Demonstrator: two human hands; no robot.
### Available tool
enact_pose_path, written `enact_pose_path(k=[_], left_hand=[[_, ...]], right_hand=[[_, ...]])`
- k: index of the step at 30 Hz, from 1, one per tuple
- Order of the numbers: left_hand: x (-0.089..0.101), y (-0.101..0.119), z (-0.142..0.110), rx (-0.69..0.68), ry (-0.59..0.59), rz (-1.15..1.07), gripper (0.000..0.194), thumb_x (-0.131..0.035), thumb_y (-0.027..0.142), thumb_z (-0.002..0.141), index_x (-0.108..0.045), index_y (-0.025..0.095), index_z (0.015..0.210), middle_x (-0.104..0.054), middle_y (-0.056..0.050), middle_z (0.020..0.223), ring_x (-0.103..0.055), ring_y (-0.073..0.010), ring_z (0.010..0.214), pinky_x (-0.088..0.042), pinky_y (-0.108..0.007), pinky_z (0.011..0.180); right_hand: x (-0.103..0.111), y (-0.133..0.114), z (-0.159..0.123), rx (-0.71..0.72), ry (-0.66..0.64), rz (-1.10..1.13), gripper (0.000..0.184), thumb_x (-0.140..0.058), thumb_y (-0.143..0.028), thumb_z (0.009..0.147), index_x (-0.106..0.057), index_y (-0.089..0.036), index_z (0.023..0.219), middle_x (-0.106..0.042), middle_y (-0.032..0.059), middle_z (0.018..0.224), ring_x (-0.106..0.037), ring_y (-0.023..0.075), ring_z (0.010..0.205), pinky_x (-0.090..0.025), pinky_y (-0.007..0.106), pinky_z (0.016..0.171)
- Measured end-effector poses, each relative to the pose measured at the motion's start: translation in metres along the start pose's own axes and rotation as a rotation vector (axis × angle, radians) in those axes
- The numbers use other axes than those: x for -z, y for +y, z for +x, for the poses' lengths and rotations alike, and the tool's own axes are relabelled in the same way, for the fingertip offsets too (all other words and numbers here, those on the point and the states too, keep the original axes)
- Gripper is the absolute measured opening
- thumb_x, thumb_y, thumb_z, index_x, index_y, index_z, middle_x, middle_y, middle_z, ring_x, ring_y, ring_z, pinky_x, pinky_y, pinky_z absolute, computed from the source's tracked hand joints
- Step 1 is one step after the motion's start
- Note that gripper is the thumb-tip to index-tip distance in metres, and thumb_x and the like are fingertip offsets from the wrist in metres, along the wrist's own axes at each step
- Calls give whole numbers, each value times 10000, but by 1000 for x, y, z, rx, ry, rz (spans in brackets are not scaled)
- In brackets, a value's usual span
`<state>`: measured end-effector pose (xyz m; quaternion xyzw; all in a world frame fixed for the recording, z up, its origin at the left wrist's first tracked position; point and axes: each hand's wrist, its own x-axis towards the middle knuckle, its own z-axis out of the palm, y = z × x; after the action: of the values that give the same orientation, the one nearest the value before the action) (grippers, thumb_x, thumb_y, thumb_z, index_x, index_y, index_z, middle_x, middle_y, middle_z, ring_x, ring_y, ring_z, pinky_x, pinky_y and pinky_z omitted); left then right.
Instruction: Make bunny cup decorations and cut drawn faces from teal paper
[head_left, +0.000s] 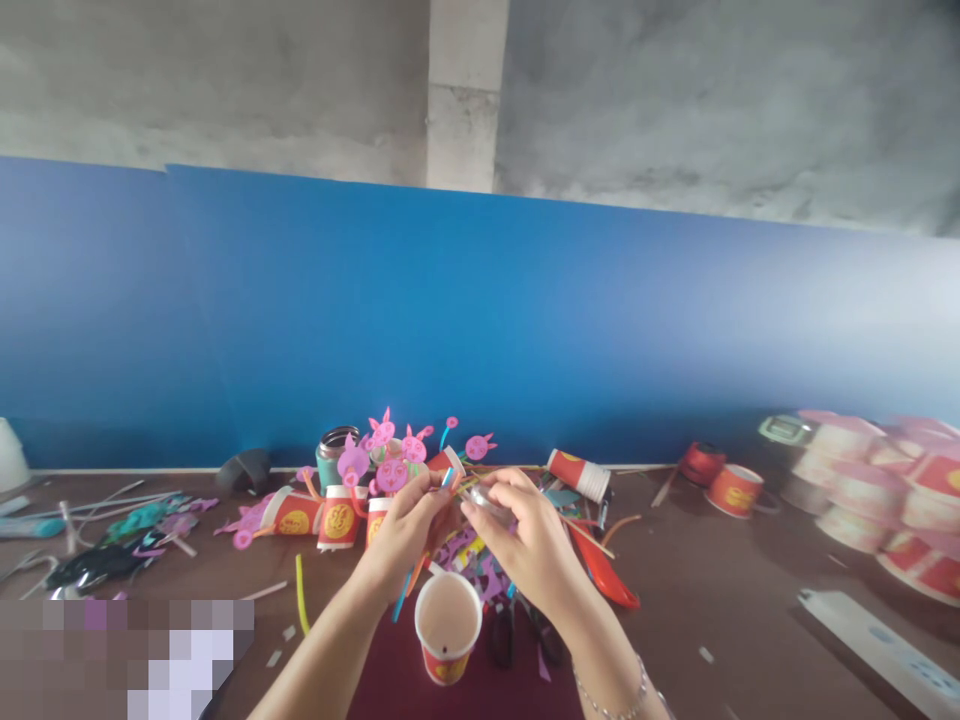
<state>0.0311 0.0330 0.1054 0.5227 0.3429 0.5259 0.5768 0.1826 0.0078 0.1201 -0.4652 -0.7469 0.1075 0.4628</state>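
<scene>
My left hand point(405, 530) is closed, with a blue straw-like stick point(448, 478) showing at its fingertips. Beside it, the fingers of my right hand point(525, 535) curl around a small silvery, roundish object point(489, 500) whose kind I cannot make out. Both hands are raised close together above the table. Below and between them stands an upright red-and-white paper cup point(448, 630) with a small dark hole or spot low inside. Behind my left hand are pink animal-face cutouts point(391, 476) and red paper cups point(339, 518). Purple scraps point(487, 580) lie under my hands.
Black-handled scissors point(504, 635) lie right of the near cup. Farther right are a red spoon-shaped object point(604, 570), a paper cup point(735, 490), stacked pink-and-white cups point(862, 490) and a white power strip point(885, 645). Straws and scraps point(135, 520) clutter the left. A blue partition point(480, 330) stands behind.
</scene>
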Motion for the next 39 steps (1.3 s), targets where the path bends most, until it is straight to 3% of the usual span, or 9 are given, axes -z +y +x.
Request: enact_pose_path(k=[4,9,17,25,30,34,39], left_hand=[[2,0,1,12,-78,-60,201,-581,365,789,-530,175,745,-451,73,494,-363,-60,427,-270,-186,428],[0,2,1,31,-56,-30,328,-644,485,759,-537,176,784,-476,76,520,-354,-45,407,-254,-179,403],[7,-4,5,54,-83,-228,257,-730,364,720,-585,155,752,-552,32,641,-484,-67,563,-379,-183,553],[4,4,1,127,-89,-325,227,-755,289,685,-622,147,801,-598,15,649,-531,-70,552,-397,-178,528],[4,7,0,127,-102,-192,240,-759,261,648,-665,141,833,-674,-29,702,-618,-127,629,-469,-232,641],[4,6,0,101,-70,-99,200,-742,261,660,-670,154,812,-661,6,634,-593,-104,558,-469,-226,609],[4,-5,5,-82,36,70,203,-666,277,722,-657,151,880,-702,-48,796,-648,-174,747,-495,-283,708]], right_hand=[[1,1,0,2,-1,-4,209,-555,-280,870,-567,-180,687,-591,50,869,-601,154,768,-474,250,680],[3,-1,-1,-5,-36,21,196,-552,-304,880,-598,-179,735,-600,57,914,-605,155,790,-486,251,715],[3,-1,0,20,-62,55,165,-559,-296,875,-639,-177,793,-623,69,953,-606,175,850,-487,267,757],[4,1,0,5,-86,96,164,-554,-293,880,-629,-178,789,-619,63,966,-612,175,876,-486,262,756],[4,3,0,4,-63,99,174,-541,-302,888,-653,-178,836,-632,70,980,-612,179,889,-487,274,776],[5,4,1,-3,-67,113,192,-542,-322,886,-638,-175,811,-627,75,978,-607,186,890,-484,277,774],[8,-1,-1,-11,-79,97,162,-541,-277,881,-619,-179,779,-613,54,941,-605,162,831,-472,242,721]])
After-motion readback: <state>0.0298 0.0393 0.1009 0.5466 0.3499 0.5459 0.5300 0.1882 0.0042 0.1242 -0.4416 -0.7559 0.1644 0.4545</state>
